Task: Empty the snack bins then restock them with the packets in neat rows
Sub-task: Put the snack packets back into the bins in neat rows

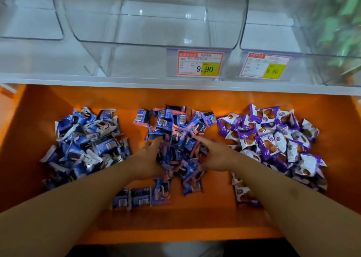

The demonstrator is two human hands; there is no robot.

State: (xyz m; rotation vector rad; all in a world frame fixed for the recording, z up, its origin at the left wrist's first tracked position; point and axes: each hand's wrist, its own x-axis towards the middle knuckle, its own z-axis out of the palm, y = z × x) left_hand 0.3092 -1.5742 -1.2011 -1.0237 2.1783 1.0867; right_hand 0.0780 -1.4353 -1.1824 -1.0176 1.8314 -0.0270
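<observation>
Three heaps of snack packets lie on an orange shelf (175, 217): blue-and-white packets (84, 141) at the left, blue-and-pink packets (175, 126) in the middle, purple-and-white waffle packets (273, 139) at the right. My left hand (148, 159) and my right hand (216, 155) rest on either side of the middle heap, fingers stretched forward against the packets. Neither hand clearly grips a packet. Above, clear plastic bins stand without packets: a middle bin (148, 22), a left bin (29, 22) and a right bin (293, 32).
Two price tags reading 9.90 (200, 63) (264, 66) hang on the bin fronts along a white shelf edge (117, 80). A few loose blue packets (140, 196) lie near the orange shelf's front. Green foliage (343, 28) shows at the upper right.
</observation>
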